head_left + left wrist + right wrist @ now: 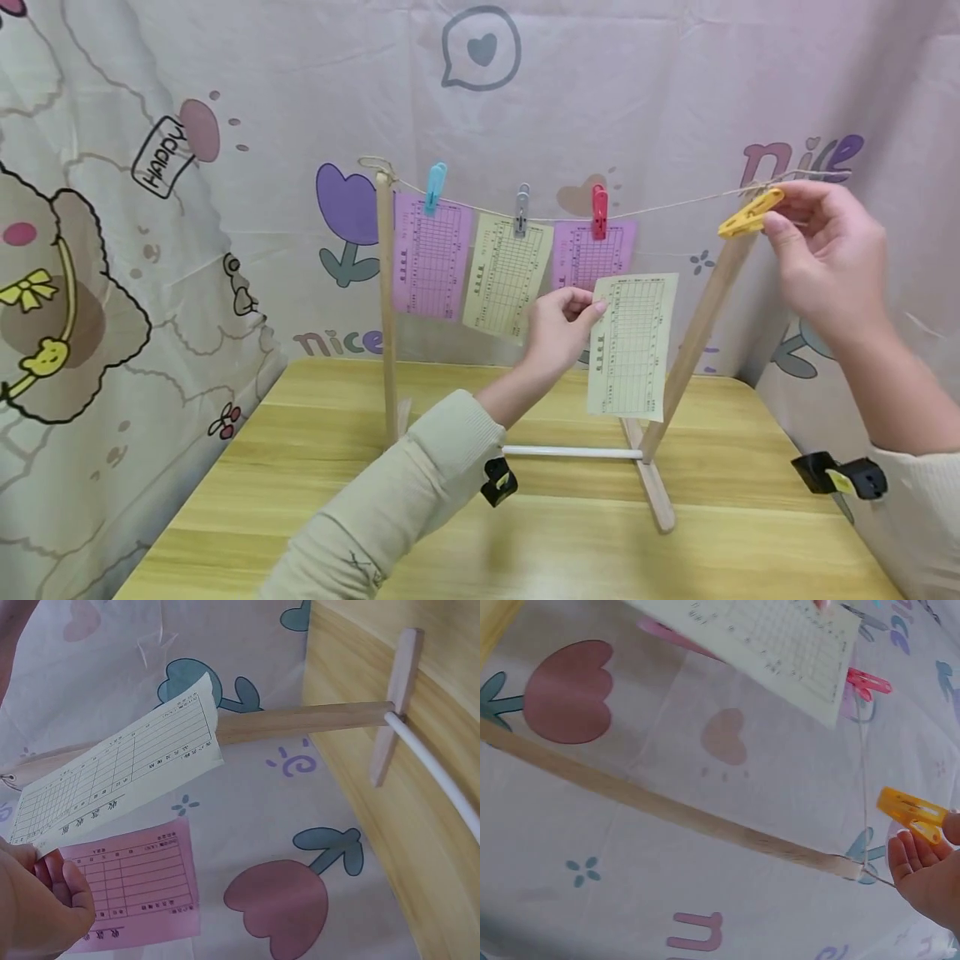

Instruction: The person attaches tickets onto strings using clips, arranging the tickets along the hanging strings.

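My left hand (558, 329) pinches a pale yellow printed form (633, 350) by its upper left edge, in front of the rack. Between thumb and fingers, my right hand (832, 250) holds a yellow clothespin (752, 214) near the top of the right post. A thin string (675, 204) runs between the two posts. On it hang a purple form (431, 267) under a blue clothespin (435, 187), a yellow form (506, 279) under a grey clothespin (522, 208), and another purple form (588, 250) under a red clothespin (599, 212), partly hidden by the held form.
The rack's left wooden post (387, 333) stands upright and its right post (697, 350) leans outward. A white rod (570, 452) joins them low over the wooden table (247, 500). Behind hangs a printed curtain (285, 108).
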A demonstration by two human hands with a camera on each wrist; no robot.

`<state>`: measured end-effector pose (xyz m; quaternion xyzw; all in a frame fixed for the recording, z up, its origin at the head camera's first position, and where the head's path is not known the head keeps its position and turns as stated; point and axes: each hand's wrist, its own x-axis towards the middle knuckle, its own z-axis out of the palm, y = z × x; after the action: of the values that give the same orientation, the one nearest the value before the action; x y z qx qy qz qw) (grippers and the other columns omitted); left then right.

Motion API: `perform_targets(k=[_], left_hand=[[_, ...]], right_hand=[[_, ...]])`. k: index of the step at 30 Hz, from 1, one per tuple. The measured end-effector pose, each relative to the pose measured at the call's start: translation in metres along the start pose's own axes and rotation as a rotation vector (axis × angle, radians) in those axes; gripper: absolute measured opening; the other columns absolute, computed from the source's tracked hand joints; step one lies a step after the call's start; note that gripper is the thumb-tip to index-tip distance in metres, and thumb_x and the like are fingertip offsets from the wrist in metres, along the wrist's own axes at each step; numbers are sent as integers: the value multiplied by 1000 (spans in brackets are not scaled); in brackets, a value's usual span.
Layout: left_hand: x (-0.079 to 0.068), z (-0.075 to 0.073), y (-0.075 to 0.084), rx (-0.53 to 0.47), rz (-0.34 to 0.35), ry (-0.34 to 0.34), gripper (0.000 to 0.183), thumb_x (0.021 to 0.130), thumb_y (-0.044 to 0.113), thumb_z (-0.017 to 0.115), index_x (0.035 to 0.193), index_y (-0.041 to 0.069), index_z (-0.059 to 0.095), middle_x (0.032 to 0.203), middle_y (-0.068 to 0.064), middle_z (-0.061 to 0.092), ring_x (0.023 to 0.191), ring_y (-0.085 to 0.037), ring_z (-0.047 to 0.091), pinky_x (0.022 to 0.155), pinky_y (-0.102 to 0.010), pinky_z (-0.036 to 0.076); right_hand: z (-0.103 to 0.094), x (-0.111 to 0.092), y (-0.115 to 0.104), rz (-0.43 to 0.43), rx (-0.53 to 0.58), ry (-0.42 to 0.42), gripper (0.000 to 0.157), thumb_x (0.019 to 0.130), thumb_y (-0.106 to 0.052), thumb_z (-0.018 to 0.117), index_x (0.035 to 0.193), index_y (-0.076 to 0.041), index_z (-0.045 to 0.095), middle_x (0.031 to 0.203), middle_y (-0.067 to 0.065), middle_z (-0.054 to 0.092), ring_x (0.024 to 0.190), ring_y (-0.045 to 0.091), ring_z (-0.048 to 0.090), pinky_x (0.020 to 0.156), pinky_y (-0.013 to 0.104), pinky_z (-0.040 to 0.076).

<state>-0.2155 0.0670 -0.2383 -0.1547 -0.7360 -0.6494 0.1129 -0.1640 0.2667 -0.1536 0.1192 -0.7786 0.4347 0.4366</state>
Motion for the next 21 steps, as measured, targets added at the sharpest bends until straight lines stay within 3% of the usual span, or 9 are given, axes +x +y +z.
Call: perform_targets(k=[4,8,13,19,21], left_hand=[[2,8,4,-12,-33,16,12,81,14,66,87,3,66,78,-7,63,63,-5,50,57,-13,45],[3,14,9,-7,-50,39,11,81,14,67,86,5,67,78,-6,64,64,-4,51,57,-13,45],[5,18,14,7,-32,45,12,81,14,67,87,4,67,79,-7,64,63,-3,50,56,-10,43],[10,20,19,31,-12,50,12,81,16,67,87,6,67,76,-3,63,63,-2,49,56,-10,42],[12,21,21,29,-6,46,12,81,16,66,87,7,67,75,-1,62,63,-2,49,56,-11,43]], right_hand=[[2,11,-5,-7,-58,-43,27,86,-2,55,111,-10,56,97,-19,54,89,-5,53,76,0,42],[4,23,-8,-46,-46,-71,24,86,-2,56,107,-11,57,96,-20,55,85,-5,53,73,-1,42],[4,37,-11,-85,-80,-81,20,86,-3,56,103,-14,59,89,-21,54,79,-5,51,70,0,40],[5,53,-16,-84,-94,-110,24,86,-1,55,89,-25,56,81,-23,55,70,-6,50,64,2,40],[4,58,-18,-71,-135,-134,20,87,-4,54,91,-23,57,81,-23,53,69,-6,49,63,1,39]])
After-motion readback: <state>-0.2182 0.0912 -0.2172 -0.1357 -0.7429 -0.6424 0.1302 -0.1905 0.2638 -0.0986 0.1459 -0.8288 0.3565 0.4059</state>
